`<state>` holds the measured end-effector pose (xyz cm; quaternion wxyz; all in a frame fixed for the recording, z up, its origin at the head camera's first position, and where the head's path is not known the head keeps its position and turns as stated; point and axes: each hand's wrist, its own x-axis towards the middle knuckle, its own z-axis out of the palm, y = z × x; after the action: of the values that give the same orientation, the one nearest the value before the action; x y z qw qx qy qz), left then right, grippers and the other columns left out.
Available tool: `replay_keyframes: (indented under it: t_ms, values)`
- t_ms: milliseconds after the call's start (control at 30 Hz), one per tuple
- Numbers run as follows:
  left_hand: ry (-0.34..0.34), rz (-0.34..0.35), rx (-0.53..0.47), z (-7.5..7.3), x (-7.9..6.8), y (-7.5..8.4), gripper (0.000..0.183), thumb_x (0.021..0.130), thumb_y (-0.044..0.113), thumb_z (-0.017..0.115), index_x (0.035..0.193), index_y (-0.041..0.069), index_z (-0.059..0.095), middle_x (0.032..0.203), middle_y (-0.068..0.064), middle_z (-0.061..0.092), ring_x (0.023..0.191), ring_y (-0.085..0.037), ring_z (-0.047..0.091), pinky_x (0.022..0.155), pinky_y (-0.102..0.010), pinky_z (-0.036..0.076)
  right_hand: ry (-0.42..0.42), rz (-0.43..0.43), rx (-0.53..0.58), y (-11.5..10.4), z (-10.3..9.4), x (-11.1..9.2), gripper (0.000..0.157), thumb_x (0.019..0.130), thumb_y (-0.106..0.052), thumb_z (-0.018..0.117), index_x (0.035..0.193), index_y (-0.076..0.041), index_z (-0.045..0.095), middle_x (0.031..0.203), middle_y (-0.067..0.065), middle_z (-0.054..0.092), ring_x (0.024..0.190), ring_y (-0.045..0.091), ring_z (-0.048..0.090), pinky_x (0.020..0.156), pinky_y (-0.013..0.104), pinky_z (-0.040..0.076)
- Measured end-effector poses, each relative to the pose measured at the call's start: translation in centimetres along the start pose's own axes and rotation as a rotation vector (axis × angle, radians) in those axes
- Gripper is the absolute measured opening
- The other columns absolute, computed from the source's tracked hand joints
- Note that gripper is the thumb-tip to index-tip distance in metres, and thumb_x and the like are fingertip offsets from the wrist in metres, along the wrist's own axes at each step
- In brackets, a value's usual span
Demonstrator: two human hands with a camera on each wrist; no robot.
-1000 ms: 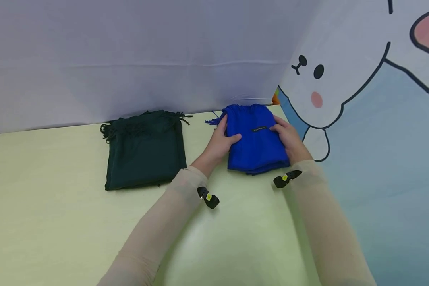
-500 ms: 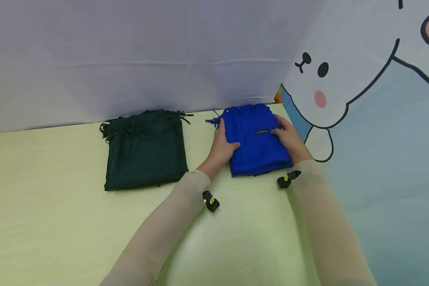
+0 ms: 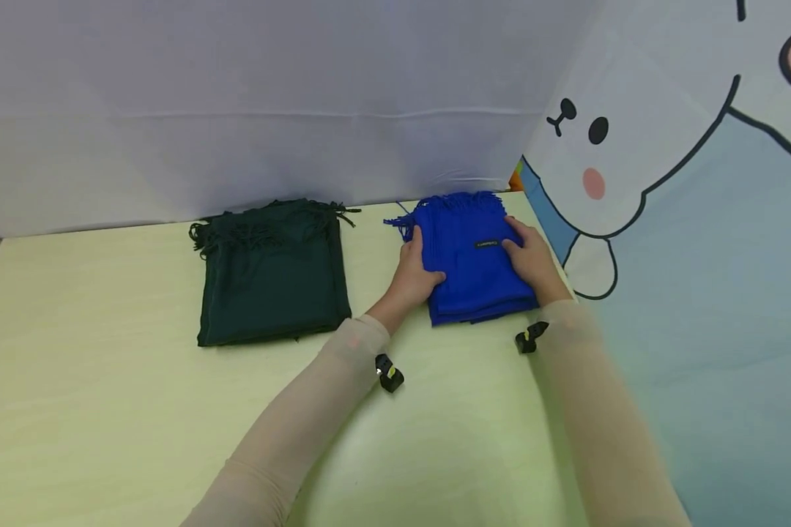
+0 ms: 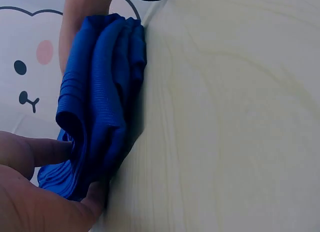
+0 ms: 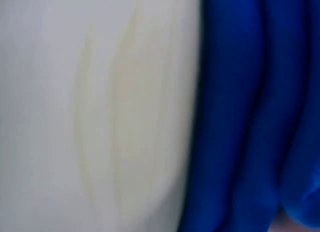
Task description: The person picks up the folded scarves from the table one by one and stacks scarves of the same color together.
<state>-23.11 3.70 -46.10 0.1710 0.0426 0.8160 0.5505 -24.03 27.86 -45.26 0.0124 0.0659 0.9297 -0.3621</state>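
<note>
A folded blue scarf (image 3: 468,267) with fringe along its far edge and a small black label lies at the table's back right corner. My left hand (image 3: 410,278) grips its left side; in the left wrist view one finger presses into the folded layers (image 4: 100,87) and another lies low beside the table. At the scarf's right side my right hand (image 3: 534,262) holds the edge, thumb on top near the label and fingers partly hidden. The right wrist view shows blurred blue folds (image 5: 230,112) close up. A folded dark green scarf (image 3: 273,282), also fringed, lies to the left.
The pale yellow table (image 3: 105,410) meets a white cloth backdrop (image 3: 270,95) at the back. A light blue panel with a cartoon animal (image 3: 685,293) stands along the right side. Small black cameras (image 3: 390,373) sit on both wrists.
My left hand has slid nearer along the scarf's left side, its thumb lower on the cloth. The blue scarf lies flatter and slightly farther right. The right hand keeps its place at the edge.
</note>
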Motion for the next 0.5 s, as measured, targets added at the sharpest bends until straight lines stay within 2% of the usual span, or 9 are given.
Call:
replay_keyframes:
  t_ms: [100, 167, 267, 333, 500]
  values:
    - [0.002, -0.003, -0.008, -0.2, 0.1, -0.2, 0.101, 0.092, 0.01, 0.07, 0.162, 0.023, -0.002, 0.165, -0.01, 0.01, 0.149, -0.031, 0.023, 0.117, -0.042, 0.028, 0.038, -0.038, -0.088, -0.2, 0.6, 0.2, 0.053, 0.104, -0.013, 0.047, 0.155, -0.006, 0.035, 0.144, 0.03, 0.04, 0.134, 0.046, 0.039, 0.113, 0.057, 0.029]
    - [0.0, -0.003, -0.021, -0.4, 0.2, -0.2, 0.101, 0.092, 0.011, 0.07, 0.162, 0.024, -0.002, 0.165, -0.01, 0.01, 0.149, -0.031, 0.023, 0.117, -0.043, 0.029, 0.061, -0.05, -0.125, -0.3, 0.7, 0.2, 0.052, 0.103, -0.015, 0.047, 0.154, -0.006, 0.037, 0.14, 0.03, 0.042, 0.13, 0.047, 0.041, 0.11, 0.058, 0.031]
    - [-0.026, 0.001, -0.025, -0.5, -0.1, -0.1, 0.1, 0.092, 0.015, 0.071, 0.162, 0.024, -0.001, 0.164, -0.01, 0.009, 0.147, -0.031, 0.026, 0.116, -0.043, 0.031, 0.065, -0.056, -0.152, 0.2, 0.3, -0.3, 0.053, 0.103, -0.018, 0.047, 0.154, -0.007, 0.037, 0.142, 0.029, 0.041, 0.133, 0.048, 0.038, 0.111, 0.059, 0.029]
    - [-0.059, 0.006, -0.05, -0.6, -0.5, 0.0, 0.099, 0.093, 0.016, 0.07, 0.162, 0.025, -0.001, 0.164, -0.009, 0.008, 0.141, -0.032, 0.035, 0.111, -0.043, 0.038, 0.057, -0.058, -0.153, 0.5, -0.2, -1.0, 0.053, 0.103, -0.02, 0.047, 0.154, -0.007, 0.037, 0.146, 0.029, 0.04, 0.136, 0.048, 0.035, 0.112, 0.06, 0.026]
    - [-0.122, 0.031, -0.09, -1.4, -1.4, -0.1, 0.093, 0.095, 0.019, 0.066, 0.161, 0.034, 0.002, 0.165, -0.003, 0.005, 0.138, -0.031, 0.041, 0.103, -0.043, 0.047, 0.049, -0.07, -0.161, 0.7, -0.8, -3.0, 0.052, 0.104, -0.022, 0.048, 0.153, -0.005, 0.038, 0.152, 0.027, 0.035, 0.14, 0.048, 0.031, 0.114, 0.061, 0.024]
